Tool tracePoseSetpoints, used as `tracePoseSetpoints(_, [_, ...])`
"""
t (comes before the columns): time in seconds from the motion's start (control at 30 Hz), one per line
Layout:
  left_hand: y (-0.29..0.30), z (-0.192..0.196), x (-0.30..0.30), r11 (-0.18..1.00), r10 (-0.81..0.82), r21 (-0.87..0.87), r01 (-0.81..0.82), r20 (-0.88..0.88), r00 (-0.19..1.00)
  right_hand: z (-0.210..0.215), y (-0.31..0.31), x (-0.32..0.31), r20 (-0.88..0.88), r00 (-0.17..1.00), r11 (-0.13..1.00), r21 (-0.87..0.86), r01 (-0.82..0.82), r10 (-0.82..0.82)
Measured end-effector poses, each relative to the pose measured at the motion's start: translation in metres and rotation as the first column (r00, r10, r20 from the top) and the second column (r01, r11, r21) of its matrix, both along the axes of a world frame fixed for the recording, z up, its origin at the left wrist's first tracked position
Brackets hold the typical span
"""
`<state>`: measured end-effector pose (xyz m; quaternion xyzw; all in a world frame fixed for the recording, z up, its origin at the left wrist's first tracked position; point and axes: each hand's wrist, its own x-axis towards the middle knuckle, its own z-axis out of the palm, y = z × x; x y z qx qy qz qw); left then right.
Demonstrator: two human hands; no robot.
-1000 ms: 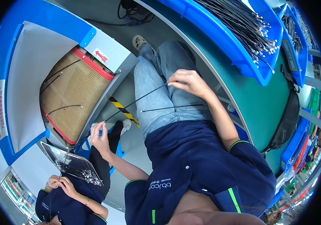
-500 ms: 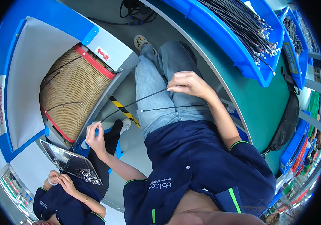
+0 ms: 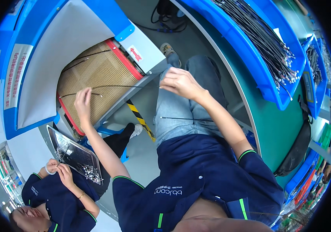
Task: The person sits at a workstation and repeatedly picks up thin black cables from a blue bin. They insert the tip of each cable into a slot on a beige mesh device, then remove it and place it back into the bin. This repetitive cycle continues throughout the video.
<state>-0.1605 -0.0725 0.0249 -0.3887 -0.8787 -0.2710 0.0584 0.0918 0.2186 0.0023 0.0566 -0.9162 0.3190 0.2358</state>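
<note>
My left hand (image 3: 82, 103) reaches over the tan mesh belt (image 3: 96, 73) of a grey and blue machine, fingers pinched at a thin black cable (image 3: 134, 86). That cable runs level from the belt across to my right hand (image 3: 179, 82), which grips its other end above my knee. A short cable piece (image 3: 67, 95) lies on the belt just left of my left hand. A second black cable (image 3: 184, 118) rests across my jeans-clad lap.
Blue bins (image 3: 273, 83) full of black cables with metal ends line the green bench (image 3: 285, 127) on my right. A black bag (image 3: 300, 143) hangs there. At lower left a co-worker's hands (image 3: 59, 170) work over a metal tray (image 3: 76, 154) of small parts.
Both hands have risen from over my lap toward the machine. The cable stretched between them now reaches onto the mesh belt, and my left hand is over the belt.
</note>
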Motion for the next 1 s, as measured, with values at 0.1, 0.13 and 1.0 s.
tracePoseSetpoints(0.1, [0.0, -0.005, -0.041, 1.0, 0.006, -0.024, -0.006, 0.007, 1.0, -0.008, -0.012, -0.032, -0.07, 0.997, 0.999, 0.032, -0.013, 0.015])
tracePoseSetpoints(0.13, [-0.001, -0.009, -0.054, 1.0, 0.007, -0.025, -0.007, 0.007, 1.0, -0.012, -0.016, -0.042, -0.084, 0.996, 1.0, 0.012, 0.005, -0.004])
tracePoseSetpoints(1.0, [0.005, -0.006, -0.082, 0.998, 0.046, -0.045, -0.05, -0.086, 0.995, -0.009, -0.03, 0.0, 0.167, 0.981, 0.966, -0.217, 0.138, -0.103])
